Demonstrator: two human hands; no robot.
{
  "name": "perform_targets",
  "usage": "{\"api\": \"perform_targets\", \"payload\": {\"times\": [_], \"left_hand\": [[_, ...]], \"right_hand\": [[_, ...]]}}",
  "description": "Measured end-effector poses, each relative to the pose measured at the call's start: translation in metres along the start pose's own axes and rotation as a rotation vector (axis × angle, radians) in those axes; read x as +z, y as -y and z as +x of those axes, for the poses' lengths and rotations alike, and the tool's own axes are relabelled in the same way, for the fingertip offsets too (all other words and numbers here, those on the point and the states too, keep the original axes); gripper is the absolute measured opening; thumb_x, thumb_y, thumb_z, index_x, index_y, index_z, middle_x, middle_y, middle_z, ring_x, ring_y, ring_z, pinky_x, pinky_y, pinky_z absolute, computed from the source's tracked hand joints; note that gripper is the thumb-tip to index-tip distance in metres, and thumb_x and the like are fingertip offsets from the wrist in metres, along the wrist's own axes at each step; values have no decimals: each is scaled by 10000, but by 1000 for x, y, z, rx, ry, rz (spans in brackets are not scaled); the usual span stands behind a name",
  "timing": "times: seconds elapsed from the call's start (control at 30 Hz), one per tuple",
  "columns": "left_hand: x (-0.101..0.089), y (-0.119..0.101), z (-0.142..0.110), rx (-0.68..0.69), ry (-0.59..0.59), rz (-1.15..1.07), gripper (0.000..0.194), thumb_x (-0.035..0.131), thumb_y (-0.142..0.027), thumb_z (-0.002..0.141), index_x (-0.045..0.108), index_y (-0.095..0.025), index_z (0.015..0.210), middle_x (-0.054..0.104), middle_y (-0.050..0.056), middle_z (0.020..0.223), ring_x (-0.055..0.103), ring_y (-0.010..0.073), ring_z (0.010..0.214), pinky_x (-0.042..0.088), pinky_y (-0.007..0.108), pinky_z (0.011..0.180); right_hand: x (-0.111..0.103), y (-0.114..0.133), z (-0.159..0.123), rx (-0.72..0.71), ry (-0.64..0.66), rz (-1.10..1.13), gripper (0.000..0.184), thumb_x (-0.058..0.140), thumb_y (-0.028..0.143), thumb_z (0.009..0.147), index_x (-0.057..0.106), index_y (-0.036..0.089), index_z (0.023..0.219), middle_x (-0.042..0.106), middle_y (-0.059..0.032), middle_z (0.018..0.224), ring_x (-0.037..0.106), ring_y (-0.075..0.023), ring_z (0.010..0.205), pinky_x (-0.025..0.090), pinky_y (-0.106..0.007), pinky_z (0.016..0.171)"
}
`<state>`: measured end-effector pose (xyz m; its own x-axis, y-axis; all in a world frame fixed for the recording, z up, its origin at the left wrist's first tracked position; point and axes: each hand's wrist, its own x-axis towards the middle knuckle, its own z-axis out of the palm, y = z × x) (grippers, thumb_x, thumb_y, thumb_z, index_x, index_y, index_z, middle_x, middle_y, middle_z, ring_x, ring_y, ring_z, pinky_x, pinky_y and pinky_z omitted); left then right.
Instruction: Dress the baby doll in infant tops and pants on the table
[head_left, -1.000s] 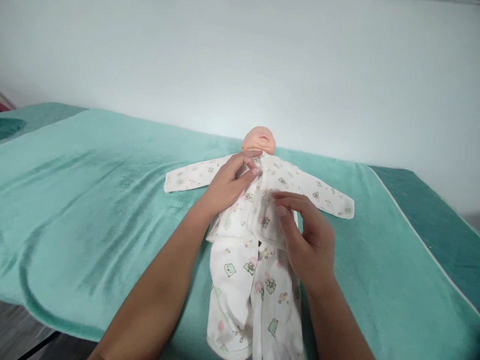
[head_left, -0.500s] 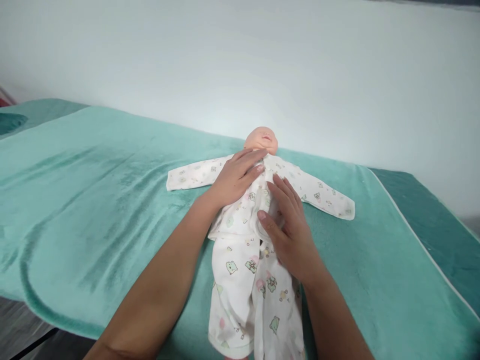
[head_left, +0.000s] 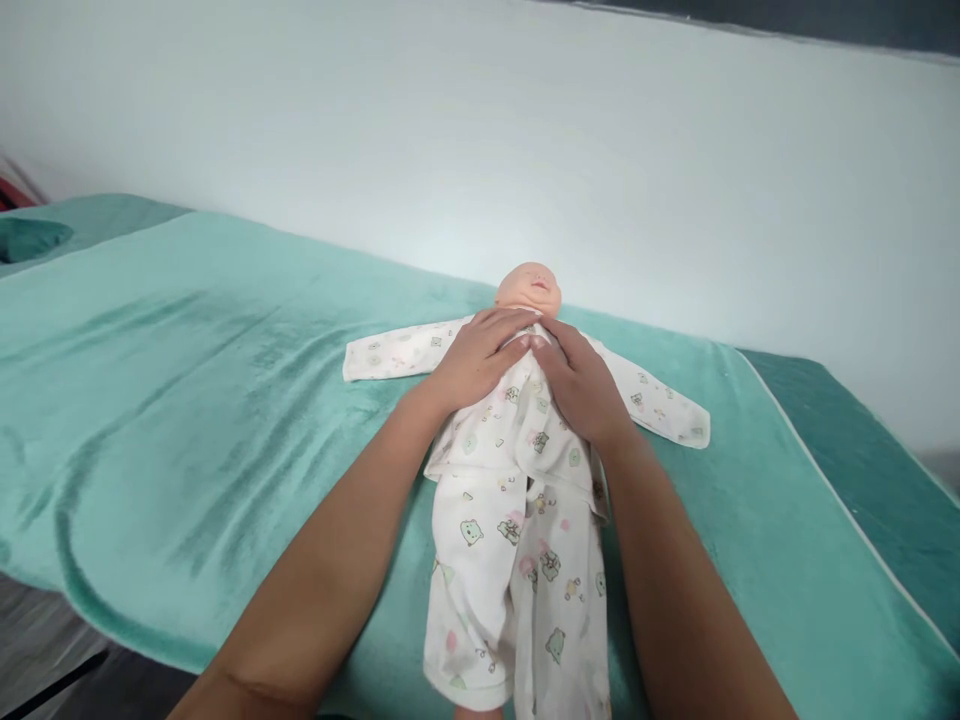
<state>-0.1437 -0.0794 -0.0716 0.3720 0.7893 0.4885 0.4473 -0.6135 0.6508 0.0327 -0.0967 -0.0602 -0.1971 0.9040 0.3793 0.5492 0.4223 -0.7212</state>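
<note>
While the doll (head_left: 529, 290) lies face up on the green blanket (head_left: 210, 400), its long axis running forward between the two arms, the left hand (head_left: 480, 357) and right hand (head_left: 583, 385) rest open, gripping nothing visible, on the upper front of its printed shirt (head_left: 495, 432), neither nearer; beyond stands a pale wall (head_left: 360, 130); no brand, label or writing is legible
</note>
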Motion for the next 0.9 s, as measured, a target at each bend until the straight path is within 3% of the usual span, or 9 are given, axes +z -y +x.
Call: {"api": "perform_targets", "payload": {"times": [0.2,0.37,0.57,0.73,0.83,0.9], "left_hand": [[1,20,-10,-104,-72,108,490,322,-440,1051,588,-235,1407,548,32,1533,434,201,1461,266,404,1253],[-11,46,-44,-336,-90,460,547,246,-448,1054,490,-273,1510,427,25,1625,326,268,1529,131,536,1276],[-43,59,-92,-524,-95,649,604,291,-448,1026,342,-256,1596,399,89,1637,352,341,1498,222,604,1222],[-51,53,-121,-583,-161,661,614,339,-433,1015,376,-182,1574,384,143,1637,335,368,1503,274,597,1205],[-42,38,-141,-540,-237,666,577,368,-431,1015,441,-175,1527,407,156,1619,325,371,1508,328,578,1181],[-30,23,-158,-495,-275,637,527,382,-424,1018,507,-176,1465,493,156,1555,414,353,1454,380,545,1152]], "right_hand": [[-4,-35,-8,78,-47,46,550,419,589,1005,545,292,1450,504,-48,1565,449,-251,1452,331,-477,1230],[-25,-75,-33,125,-92,-462,601,276,515,1033,488,193,1495,437,-128,1607,344,-298,1518,195,-592,1251],[-74,-106,-70,349,-50,-721,648,324,514,1014,402,153,1547,411,-154,1619,375,-336,1492,276,-580,1219],[-88,-109,-96,394,-115,-730,639,352,495,1002,463,105,1496,411,-218,1602,385,-387,1478,288,-619,1194],[-76,-96,-113,286,-200,-636,608,395,474,986,513,91,1443,432,-238,1579,390,-385,1474,306,-606,1194],[-62,-80,-128,187,-221,-533,588,421,487,984,527,115,1427,466,-217,1557,404,-355,1469,332,-566,1201]]}}
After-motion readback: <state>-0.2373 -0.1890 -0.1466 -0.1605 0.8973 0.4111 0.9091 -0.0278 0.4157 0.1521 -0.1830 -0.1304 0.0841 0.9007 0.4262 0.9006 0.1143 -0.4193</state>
